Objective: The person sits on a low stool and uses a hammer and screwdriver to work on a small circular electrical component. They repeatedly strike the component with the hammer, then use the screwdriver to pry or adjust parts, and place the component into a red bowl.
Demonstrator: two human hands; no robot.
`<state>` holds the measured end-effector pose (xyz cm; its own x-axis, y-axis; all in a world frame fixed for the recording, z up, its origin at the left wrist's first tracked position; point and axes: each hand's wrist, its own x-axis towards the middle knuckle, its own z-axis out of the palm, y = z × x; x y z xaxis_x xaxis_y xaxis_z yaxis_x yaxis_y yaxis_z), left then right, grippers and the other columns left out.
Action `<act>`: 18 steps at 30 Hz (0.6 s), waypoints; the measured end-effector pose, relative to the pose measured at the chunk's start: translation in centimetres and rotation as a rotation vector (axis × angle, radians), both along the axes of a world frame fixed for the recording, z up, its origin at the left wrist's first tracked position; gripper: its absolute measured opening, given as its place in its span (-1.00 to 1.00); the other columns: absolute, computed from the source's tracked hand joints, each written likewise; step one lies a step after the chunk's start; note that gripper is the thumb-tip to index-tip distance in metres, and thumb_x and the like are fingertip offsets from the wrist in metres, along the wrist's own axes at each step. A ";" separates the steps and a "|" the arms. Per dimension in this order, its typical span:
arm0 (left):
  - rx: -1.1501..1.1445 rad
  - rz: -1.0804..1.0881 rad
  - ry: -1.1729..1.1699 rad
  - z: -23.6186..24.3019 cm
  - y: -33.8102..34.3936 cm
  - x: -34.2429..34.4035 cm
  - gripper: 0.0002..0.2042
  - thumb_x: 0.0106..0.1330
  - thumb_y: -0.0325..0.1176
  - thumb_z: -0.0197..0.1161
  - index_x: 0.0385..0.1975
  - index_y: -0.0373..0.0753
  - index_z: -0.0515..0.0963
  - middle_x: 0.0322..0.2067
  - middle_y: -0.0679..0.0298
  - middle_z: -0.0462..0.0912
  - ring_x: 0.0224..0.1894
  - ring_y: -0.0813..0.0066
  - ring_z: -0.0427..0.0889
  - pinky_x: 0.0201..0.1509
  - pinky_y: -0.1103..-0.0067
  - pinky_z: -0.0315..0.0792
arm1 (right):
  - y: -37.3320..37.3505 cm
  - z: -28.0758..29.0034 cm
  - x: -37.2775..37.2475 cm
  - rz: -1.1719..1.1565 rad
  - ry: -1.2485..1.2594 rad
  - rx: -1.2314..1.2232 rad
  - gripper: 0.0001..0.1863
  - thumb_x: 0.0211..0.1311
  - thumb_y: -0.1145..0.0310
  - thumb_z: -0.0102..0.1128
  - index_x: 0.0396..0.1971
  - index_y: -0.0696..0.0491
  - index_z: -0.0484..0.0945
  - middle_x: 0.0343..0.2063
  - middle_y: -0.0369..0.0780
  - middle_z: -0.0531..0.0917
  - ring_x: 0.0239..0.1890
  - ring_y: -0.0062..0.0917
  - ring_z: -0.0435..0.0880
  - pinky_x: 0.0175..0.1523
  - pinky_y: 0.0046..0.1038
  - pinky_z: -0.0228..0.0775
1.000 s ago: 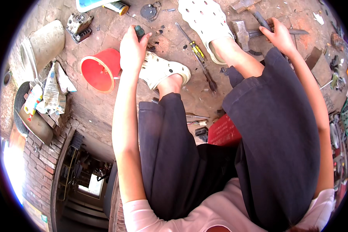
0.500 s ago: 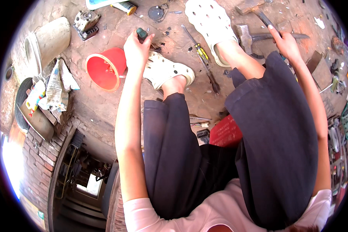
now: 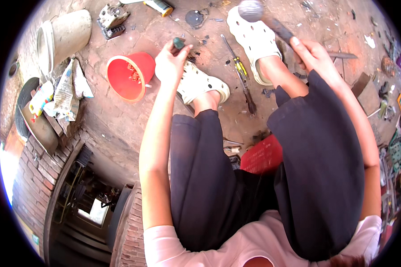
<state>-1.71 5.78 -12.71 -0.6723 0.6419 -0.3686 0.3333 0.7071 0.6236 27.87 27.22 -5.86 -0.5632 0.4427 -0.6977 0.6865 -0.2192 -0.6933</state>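
Two grips, both clamped. Left hand (image 3: pixel 170 64) pinches a green-topped tool (image 3: pixel 178 42), just right of the red bucket (image 3: pixel 148 66); the tool's lower end is hidden. Right hand (image 3: pixel 314 55) closes around a hammer (image 3: pixel 278 29), well right of the bucket, its head blurred, overlapping the right clog's (image 3: pixel 265 49) toe edge. Screwdriver (image 3: pixel 239 66) on floor right of the bucket, between clogs. Swing room lies right of the bucket, beyond left hand; floor (image 3: pixel 103 122) runs below the bucket to the brick edge.
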 end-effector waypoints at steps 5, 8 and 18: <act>-0.014 -0.032 0.104 0.6 -0.5 1.1 -0.77 0.11 -0.33 0.42 -0.25 -0.23 0.66 -0.43 0.35 0.71 -0.36 0.73 0.62 -0.23 0.70 0.46 | -0.7 1.1 -6.8 0.264 0.080 0.024 -0.29 0.32 -0.28 -0.18 -0.74 0.07 0.37 -0.78 -0.40 0.23 -0.65 -0.70 0.23 -0.52 -0.53 0.11; -0.022 -0.044 0.088 1.2 -0.3 1.2 -0.77 0.10 -0.29 0.43 -0.29 -0.24 0.67 -0.46 0.33 0.71 -0.40 0.68 0.62 -0.26 0.67 0.46 | -1.1 2.3 -9.4 0.304 0.243 -0.018 -0.29 0.32 -0.28 -0.19 -0.76 0.05 0.36 -0.78 -0.38 0.26 -0.67 -0.68 0.23 -0.52 -0.52 0.11; 0.058 -0.139 0.190 -0.7 -2.7 0.0 -0.75 0.10 -0.23 0.43 -0.34 -0.25 0.66 -0.50 0.20 0.70 -0.46 0.46 0.68 -0.31 0.58 0.50 | -3.9 -0.4 -11.9 0.332 0.253 0.026 -0.18 0.24 -0.39 -0.16 -0.70 0.19 0.45 -0.80 -0.28 0.32 -0.65 -0.59 0.31 -0.49 -0.39 0.20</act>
<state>-1.72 3.12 -13.44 -0.6301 0.7493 -0.2038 0.5400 0.6115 0.5783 15.95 23.29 -6.23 -0.8306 0.2237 -0.5100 0.5243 0.0051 -0.8515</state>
